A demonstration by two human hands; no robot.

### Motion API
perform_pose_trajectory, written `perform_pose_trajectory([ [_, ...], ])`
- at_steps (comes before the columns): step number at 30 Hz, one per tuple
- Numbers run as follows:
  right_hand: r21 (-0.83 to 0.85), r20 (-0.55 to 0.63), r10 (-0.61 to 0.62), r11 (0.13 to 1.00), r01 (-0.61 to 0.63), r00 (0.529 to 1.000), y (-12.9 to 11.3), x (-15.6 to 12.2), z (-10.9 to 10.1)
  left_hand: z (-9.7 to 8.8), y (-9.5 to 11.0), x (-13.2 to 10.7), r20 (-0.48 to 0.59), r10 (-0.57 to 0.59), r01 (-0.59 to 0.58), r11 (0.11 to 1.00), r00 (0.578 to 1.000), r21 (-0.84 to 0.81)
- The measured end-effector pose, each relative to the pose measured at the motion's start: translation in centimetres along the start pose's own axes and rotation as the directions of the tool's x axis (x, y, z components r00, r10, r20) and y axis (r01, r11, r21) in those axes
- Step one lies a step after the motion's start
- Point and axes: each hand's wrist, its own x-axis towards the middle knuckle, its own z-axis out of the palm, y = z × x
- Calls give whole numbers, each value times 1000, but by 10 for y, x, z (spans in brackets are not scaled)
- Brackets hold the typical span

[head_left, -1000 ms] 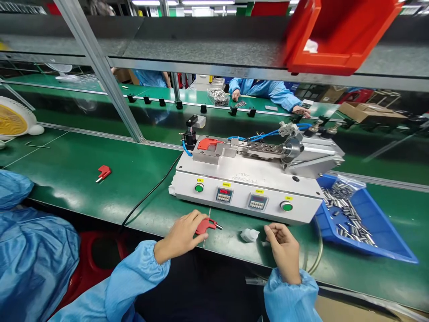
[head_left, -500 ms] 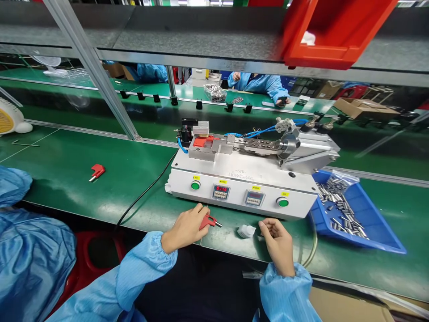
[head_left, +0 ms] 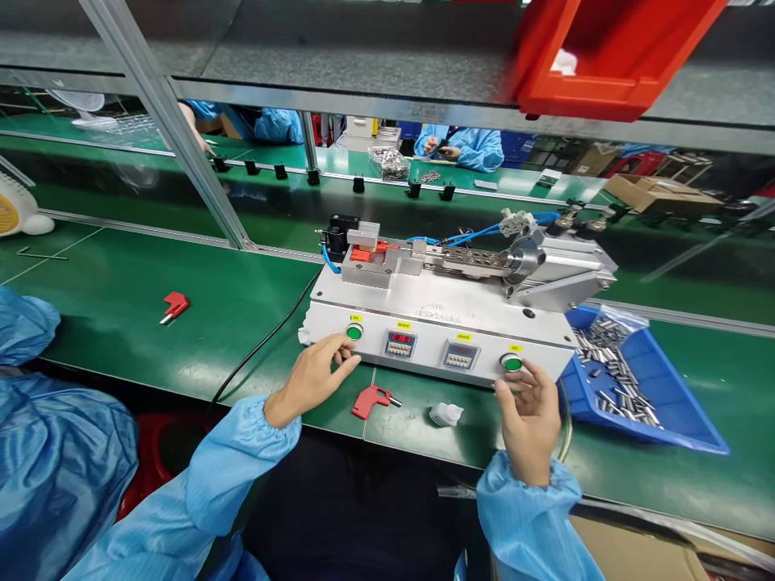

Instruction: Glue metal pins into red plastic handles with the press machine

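My left hand (head_left: 315, 374) is at the front of the white bench machine (head_left: 424, 311), just below its left green button (head_left: 354, 331). Thumb and fingers are apart and hold nothing. My right hand (head_left: 529, 411) is open and empty too, its fingers slightly bent beside the right green button (head_left: 512, 362); I cannot tell whether they touch it. Between the hands, a red pistol-shaped part (head_left: 366, 401) with a metal tip lies on the green bench, next to a crumpled white wad (head_left: 446, 414). Another red part (head_left: 362, 254) sits in the machine's fixture.
A blue bin (head_left: 672, 432) of metal pins stands right of the machine. Another red pistol-shaped part (head_left: 175, 305) lies at left, beyond a black cable (head_left: 260, 347). A red bin (head_left: 581, 109) hangs over the shelf edge. A co-worker's blue sleeve (head_left: 27, 323) is at far left.
My left hand has let go of the red pistol-shaped part on the bench and moved up-left to the left button. My right hand has moved right and up to the right button.
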Motion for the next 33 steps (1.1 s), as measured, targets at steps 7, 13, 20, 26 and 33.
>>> perform_pose_trajectory([
  [7,-19,23,-21,1000,21,1000,-2,10,3,-10,4,14,3,-11,11,1000,1000,-12],
  [13,-36,43,-34,999,36,998,-4,9,0,-13,5,23,6,-84,84,996,996,-25],
  [20,-16,36,-4,1000,4,999,-12,19,-2,-16,8,24,9,-95,95,995,995,21],
  [26,-18,21,36,999,-36,999,-13,23,-2,-18,9,26,54,-121,120,993,991,20],
  [33,-28,24,71,997,-71,997,-14,28,-1,-19,8,28,57,-110,110,994,992,9],
])
